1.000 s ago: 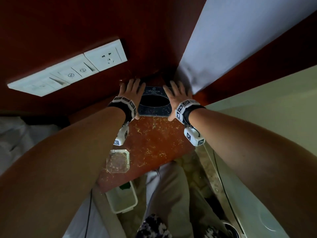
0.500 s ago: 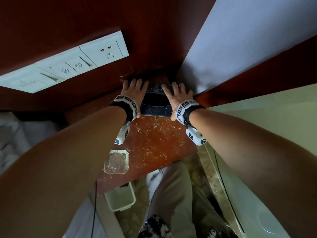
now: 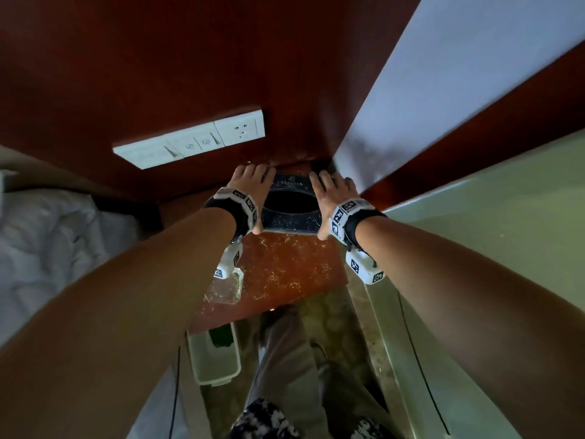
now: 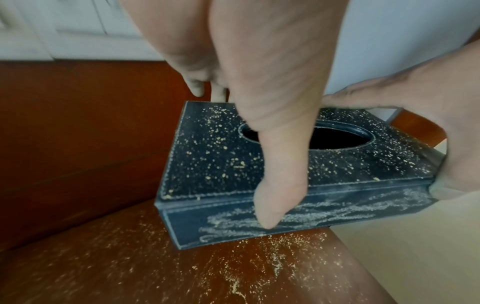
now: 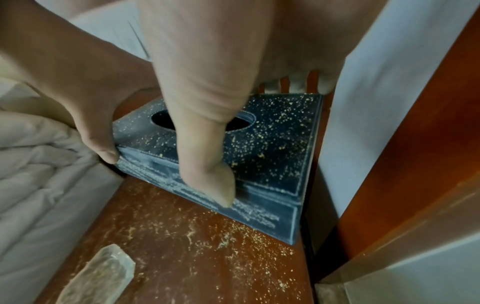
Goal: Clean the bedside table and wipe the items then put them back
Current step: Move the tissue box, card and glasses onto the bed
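Okay, head view: both hands are on a dark tissue box (image 3: 289, 213) at the back edge of the bedside table (image 3: 285, 270), close to its back right corner. Left hand (image 3: 250, 191) clasps the box's left side, right hand (image 3: 332, 198) its right side, fingers reaching over the far edge, thumbs at the near edge. Yellowish crumbs speckle the table top. Clear glass ashtray (image 3: 226, 288) sits near the table's front left edge, partly behind the left wrist camera. White switch panel (image 3: 190, 139) is on the wood wall behind. White bin (image 3: 215, 356) stands on the floor below the table's front edge. White bedding (image 3: 47, 245) is off to the left.

Left wrist view: left hand (image 4: 259, 92) grips the tissue box (image 4: 221, 164), thumb (image 4: 275, 197) pressed on the front face, fingertips hooked behind the far edge. Right hand (image 4: 426, 115) holds the opposite end. Box top has an oval opening and is dusted with crumbs; front face is smeared with pale dust. Whether the box rests on the table (image 4: 130, 267) or is just lifted, cannot tell.

Right wrist view: right hand (image 5: 221, 72) grips the box (image 5: 272, 148), thumb (image 5: 210, 181) on the front face, fingertips over the far edge by the white wall. Left hand (image 5: 85, 92) pinches the other end. Ashtray (image 5: 101, 275) lies toward the table's (image 5: 194, 257) front left corner, bedding (image 5: 33, 174) beyond the left edge.
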A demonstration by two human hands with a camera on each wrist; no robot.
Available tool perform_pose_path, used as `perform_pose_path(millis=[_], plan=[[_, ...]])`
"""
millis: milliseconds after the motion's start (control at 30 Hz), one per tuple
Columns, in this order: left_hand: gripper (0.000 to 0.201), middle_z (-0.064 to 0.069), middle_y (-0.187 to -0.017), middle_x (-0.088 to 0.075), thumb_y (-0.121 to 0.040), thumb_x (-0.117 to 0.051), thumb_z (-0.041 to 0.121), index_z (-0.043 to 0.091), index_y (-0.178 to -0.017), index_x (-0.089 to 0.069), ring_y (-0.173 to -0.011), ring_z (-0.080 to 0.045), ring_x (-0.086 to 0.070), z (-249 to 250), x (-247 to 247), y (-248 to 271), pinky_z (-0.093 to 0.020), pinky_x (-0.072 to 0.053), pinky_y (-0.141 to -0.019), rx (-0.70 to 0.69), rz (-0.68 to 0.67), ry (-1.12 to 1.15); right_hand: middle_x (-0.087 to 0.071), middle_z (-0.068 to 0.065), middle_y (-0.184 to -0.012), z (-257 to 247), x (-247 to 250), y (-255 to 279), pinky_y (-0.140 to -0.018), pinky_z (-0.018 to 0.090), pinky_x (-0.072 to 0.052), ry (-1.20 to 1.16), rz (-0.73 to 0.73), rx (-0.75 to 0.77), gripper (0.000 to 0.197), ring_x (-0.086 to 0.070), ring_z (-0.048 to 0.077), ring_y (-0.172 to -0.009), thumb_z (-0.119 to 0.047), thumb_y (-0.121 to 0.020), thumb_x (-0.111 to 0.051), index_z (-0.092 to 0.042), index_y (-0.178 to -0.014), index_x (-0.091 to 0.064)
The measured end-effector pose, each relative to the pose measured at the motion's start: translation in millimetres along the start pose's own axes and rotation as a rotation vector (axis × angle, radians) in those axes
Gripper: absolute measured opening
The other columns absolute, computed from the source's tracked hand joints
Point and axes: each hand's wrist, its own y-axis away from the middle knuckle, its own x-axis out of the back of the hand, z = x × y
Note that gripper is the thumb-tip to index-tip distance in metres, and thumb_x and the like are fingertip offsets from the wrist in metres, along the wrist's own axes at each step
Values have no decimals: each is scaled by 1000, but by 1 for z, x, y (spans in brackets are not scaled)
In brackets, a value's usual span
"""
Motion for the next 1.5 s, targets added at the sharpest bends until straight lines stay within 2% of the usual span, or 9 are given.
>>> perform_pose_path(millis=[100, 400, 567, 700, 933, 1100, 1233, 1400, 1500], plan=[[149, -11, -152, -24, -42, -89, 60, 10, -155, -7, -140, -31, -26, 0, 20, 46, -44, -22, -119, 38, 26, -4, -6, 12, -160, -7, 23, 38, -120, 50, -16, 12, 26, 43, 144, -12, 36, -146, -50, -51, -88, -16, -155, 7], [140, -9, -144, -28, -44, -89, 58, 11, -152, -13, -132, -30, -32, 27, 74, 206, -43, -35, -112, 205, 68, 73, -12, 8, -155, -29, 83, 167, -115, 48, -28, 145, 157, 226, 137, -19, 34, -140, -43, -53, -85, -16, -155, 3], [140, -9, -146, -29, -45, -87, 65, 12, -152, -14, -133, -31, -33, 42, 87, 293, -45, -35, -111, 325, 114, 75, -9, 7, -158, -53, 105, 235, -118, 47, -19, 210, 215, 292, 139, -13, 34, -145, -39, -53, -85, -16, -155, 5], [139, -9, -147, -29, -47, -86, 67, 13, -153, -14, -134, -30, -32, 48, 83, 363, -46, -34, -112, 426, 141, 95, -8, 6, -160, -86, 117, 275, -119, 49, -19, 248, 264, 376, 138, -13, 33, -146, -43, -51, -85, -19, -155, 3], [143, -9, -146, -31, -42, -85, 72, 12, -153, -16, -132, -31, -35, 45, 41, 482, -44, -33, -111, 617, 179, 166, -7, 6, -161, -179, 130, 331, -119, 50, -18, 391, 328, 544, 142, -12, 32, -147, -52, -50, -88, -20, -155, 3], [137, -7, -135, -40, -37, -86, 70, 15, -146, -25, -121, -29, -43, 33, -3, 566, -43, -38, -104, 724, 190, 231, -11, 4, -160, -259, 127, 364, -117, 50, -21, 446, 359, 676, 142, -17, 32, -145, -52, -46, -87, -21, -154, -1], [131, -5, -131, -40, -39, -85, 68, 16, -144, -27, -118, -27, -43, 24, -47, 636, -43, -38, -102, 799, 178, 281, -17, 4, -157, -334, 112, 396, -116, 50, -22, 465, 371, 746, 141, -20, 29, -143, -50, -42, -87, -20, -153, -6], [133, -5, -131, -42, -37, -85, 71, 15, -143, -28, -118, -27, -44, 16, -113, 726, -45, -39, -103, 879, 143, 318, -24, 6, -154, -428, 83, 444, -115, 49, -25, 478, 361, 822, 131, -25, 30, -141, -42, -46, -89, -16, -150, -14], [131, -5, -129, -43, -36, -85, 71, 15, -141, -31, -116, -26, -45, 12, -151, 775, -45, -41, -102, 915, 131, 332, -23, 6, -155, -481, 62, 468, -114, 48, -27, 499, 364, 857, 129, -25, 31, -142, -40, -47, -86, -16, -150, -13]])
